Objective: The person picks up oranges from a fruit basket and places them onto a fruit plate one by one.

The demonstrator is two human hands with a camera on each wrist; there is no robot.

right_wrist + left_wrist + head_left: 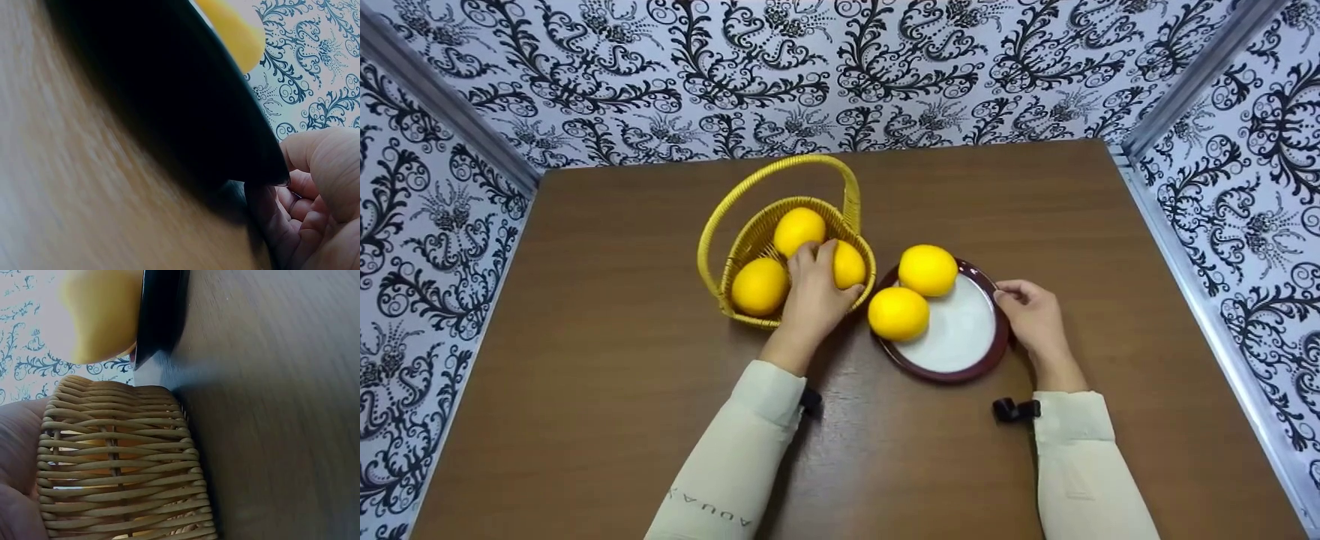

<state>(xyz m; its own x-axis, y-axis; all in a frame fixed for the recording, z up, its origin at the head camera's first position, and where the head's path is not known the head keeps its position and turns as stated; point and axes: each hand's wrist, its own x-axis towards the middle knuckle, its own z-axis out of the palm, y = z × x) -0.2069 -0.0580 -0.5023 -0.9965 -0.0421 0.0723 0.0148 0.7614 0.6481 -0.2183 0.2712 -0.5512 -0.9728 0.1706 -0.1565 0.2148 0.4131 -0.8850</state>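
Inside the yellow wicker basket, my left hand grips a round yellow fruit at the right side, fingers over its left and thumb near the rim. Two more yellow fruits, one at the back and one at the left, lie in the basket. My right hand pinches the right rim of a white plate with a dark red border. On the plate's left half sit two yellow fruits, an upper one and a lower one. The right wrist view shows the plate's dark underside slightly raised above the table at the fingers.
Basket and plate stand close together on a brown wooden table. The basket's tall handle arches over its back left. Walls with black-and-white floral paper enclose the table at the back and sides.
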